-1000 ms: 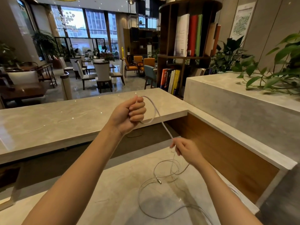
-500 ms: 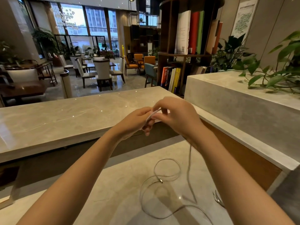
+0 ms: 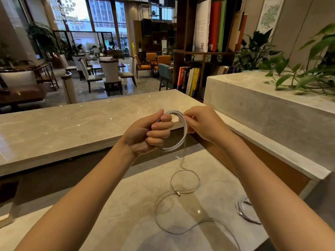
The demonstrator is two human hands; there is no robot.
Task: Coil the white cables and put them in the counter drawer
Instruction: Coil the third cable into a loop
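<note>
A white cable (image 3: 184,136) forms a small coil of a few loops held up over the lower counter (image 3: 137,192). My left hand (image 3: 146,134) is fisted around the coil's left side. My right hand (image 3: 203,124) pinches the coil's upper right between thumb and fingers. The cable's loose tail hangs down from the coil toward the counter. A second white cable (image 3: 181,194) with a metal plug lies in loose loops on the counter below my hands. Another bundled white cable (image 3: 244,209) lies at the counter's right edge, partly behind my right forearm. No drawer is visible.
A raised marble ledge (image 3: 72,124) runs across behind my hands and turns along the right, with a wood panel (image 3: 272,163) under it. A stone planter (image 3: 272,113) with green plants stands at right. A bookshelf (image 3: 204,51) and lounge chairs are beyond.
My hands have drawn the cable into a visible coil of a few loops. The right hand has shifted slightly right, onto the coil's top edge. The left hand has stayed fisted.
</note>
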